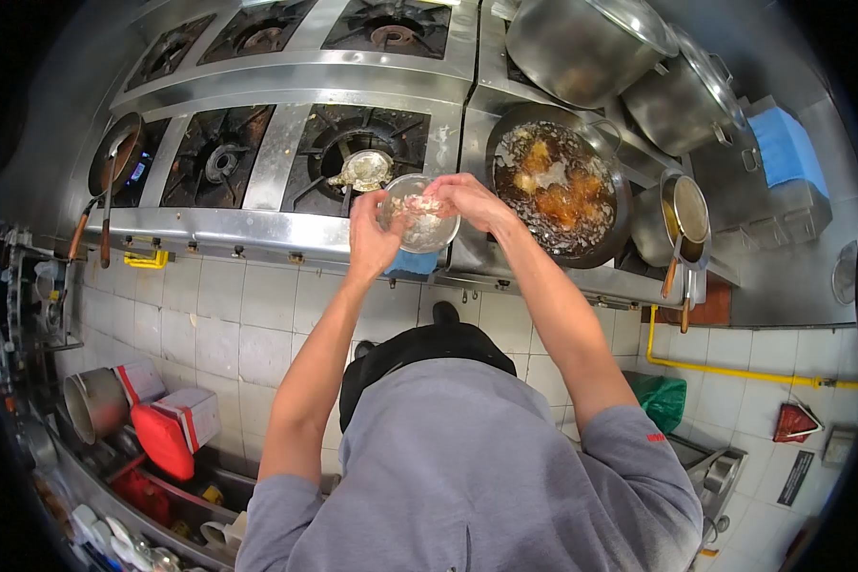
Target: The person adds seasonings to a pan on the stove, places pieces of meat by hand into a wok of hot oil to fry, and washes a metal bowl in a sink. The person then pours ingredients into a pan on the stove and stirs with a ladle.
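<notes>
A steel stove (271, 157) runs across a kitchen with a white tiled floor (224, 348). Over its near edge, a metal bowl (431, 234) with pale, flour-like stuff inside is held in the left hand (373, 231), which has a narrow grip on the left side of the rim. The right hand (465, 199) reaches in from the right with bent fingers over the bowl; I cannot tell whether they pinch anything. A blue cloth (413, 263) shows just below the bowl. Just beyond, a small metal dish (367, 170) sits on the burner (332, 153). To the right, brown food (564, 202) fries in bubbling oil in a wide wok (610, 229). Farther out, two large pots (567, 59) stand at the far right, with strainers (689, 208) nearer than they are. A frying pan (129, 157) rests on the left burner, well apart from the hands.
</notes>
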Available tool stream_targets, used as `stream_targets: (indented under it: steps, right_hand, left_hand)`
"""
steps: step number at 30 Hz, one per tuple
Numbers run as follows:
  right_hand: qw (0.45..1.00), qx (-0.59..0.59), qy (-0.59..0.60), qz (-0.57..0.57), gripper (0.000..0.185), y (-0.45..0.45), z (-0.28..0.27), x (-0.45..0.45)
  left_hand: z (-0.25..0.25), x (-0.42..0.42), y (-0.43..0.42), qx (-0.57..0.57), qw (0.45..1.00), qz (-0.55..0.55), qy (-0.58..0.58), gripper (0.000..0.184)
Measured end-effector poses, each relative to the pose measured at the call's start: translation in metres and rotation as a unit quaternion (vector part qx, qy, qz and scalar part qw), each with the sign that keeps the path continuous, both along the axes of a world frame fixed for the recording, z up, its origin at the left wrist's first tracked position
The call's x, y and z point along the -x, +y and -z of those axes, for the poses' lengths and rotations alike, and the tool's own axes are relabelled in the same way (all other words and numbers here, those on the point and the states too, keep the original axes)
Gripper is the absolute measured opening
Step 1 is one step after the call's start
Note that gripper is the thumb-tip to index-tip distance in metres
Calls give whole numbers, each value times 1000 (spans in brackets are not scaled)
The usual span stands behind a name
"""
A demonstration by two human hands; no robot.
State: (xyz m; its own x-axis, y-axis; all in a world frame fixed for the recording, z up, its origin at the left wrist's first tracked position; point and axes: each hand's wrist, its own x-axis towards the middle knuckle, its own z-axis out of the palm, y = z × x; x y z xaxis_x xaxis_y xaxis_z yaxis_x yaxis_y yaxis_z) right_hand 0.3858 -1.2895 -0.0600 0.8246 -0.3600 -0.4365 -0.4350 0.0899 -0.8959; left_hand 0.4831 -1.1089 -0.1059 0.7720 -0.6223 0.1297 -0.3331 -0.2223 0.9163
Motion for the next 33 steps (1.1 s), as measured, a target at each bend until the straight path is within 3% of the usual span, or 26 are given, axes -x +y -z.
stream_targets:
  steps: [3,5,6,8,10,13,17,19,21,23,26,31,33]
  right_hand:
    - [995,-94,-26,5,13,0,11,0]
    - [984,-166,-54,24,14,3,15,-1]
    - [984,-167,-55,19,14,6,14,2]
    - [997,23,-66,-40,19,18,10,1]
    - [998,4,-66,-20,19,20,13,-2]
    - [996,15,-85,-32,11,21,17,-4]
    - [992,98,-84,-9,7,17,19,0]
    - [976,195,-84,-38,10,8,22,2]
    - [971,215,-99,-30,11,6,6,5]
    - [989,26,-140,37,12,5,-20,8]
    - [992,-40,-105,61,16,2,-48,11]
    - [998,-25,-39,35,26,3,-36,14]
    - [989,-123,-59,54,26,2,-19,14]
  left_hand:
    - [-7,6,-9,77,994,57,-52,39]
    - [-8,5,-13,56,987,108,109,28]
    - [-6,6,-16,55,987,104,106,28]
    - [0,1,-16,79,987,123,70,19]
    - [2,2,-15,116,984,117,68,18]
    - [-3,-1,-11,55,988,99,105,17]
    - [-3,2,-13,66,985,105,122,11]
    - [12,0,-18,64,989,91,101,6]
    - [20,-4,-17,55,993,87,59,3]
    - [42,-11,-16,90,986,89,108,3]
    - [27,-9,-11,42,988,62,138,4]
    - [2,-2,-20,36,983,65,167,15]
    - [-1,-1,-23,68,975,87,192,20]
